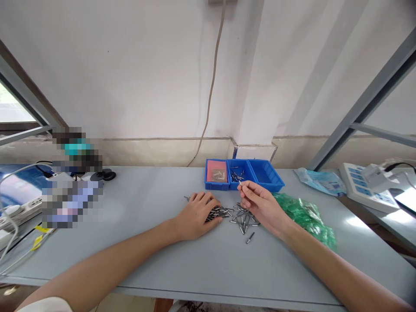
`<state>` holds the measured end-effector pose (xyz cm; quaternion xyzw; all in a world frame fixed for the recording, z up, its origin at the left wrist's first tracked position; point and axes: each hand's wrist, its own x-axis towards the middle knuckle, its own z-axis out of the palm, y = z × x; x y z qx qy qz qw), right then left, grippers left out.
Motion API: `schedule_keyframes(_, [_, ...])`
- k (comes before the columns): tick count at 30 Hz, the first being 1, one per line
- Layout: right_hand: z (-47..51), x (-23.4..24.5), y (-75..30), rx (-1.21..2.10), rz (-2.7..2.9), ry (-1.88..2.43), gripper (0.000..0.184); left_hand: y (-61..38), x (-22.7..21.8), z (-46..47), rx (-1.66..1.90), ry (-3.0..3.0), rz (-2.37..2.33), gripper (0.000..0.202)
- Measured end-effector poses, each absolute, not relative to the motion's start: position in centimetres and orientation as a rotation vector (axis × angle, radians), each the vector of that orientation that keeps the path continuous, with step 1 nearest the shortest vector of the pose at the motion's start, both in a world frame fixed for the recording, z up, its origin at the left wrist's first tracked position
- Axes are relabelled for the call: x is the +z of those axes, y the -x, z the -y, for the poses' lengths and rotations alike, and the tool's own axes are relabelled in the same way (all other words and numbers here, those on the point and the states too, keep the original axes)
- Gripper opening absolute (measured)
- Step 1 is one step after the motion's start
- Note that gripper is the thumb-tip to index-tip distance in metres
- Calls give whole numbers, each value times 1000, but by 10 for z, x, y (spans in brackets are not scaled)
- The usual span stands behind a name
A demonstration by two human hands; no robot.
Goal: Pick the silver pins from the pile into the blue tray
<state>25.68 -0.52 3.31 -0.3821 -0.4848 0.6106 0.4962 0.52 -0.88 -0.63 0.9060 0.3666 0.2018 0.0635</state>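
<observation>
A pile of small metal pins (pixel 221 212), which look like blind rivets, lies on the grey table. My left hand (pixel 196 216) rests palm down over the pile's left side, fingers loosely spread and thumb apart; it hides part of the pile. Above the pile's right side, my right hand (pixel 256 201) pinches one metal pin (pixel 240 183) between thumb and fingertips, close to the front of the blue divided box (pixel 216 186). Several pins lie in the box's middle compartment. A single loose pin (pixel 250 237) sits nearer me.
The box's left compartment holds a pink piece (pixel 216 165) and a clear bag of small parts. Crumpled green plastic (pixel 308 216) lies beside my right forearm. A blue-and-white packet (pixel 320 182) and a power strip (pixel 367 186) are at right. Cables and another power strip (pixel 22 212) are at left.
</observation>
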Motion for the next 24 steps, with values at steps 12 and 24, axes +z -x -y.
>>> schedule_keyframes(12, [3,26,-259,1098,1335,1072,31,-5,-5,9,611,-2730,-1101,27])
schedule_keyframes(24, [4,23,-261,678,1526,1174,24,-5,-5,9,605,-2732,-1102,27])
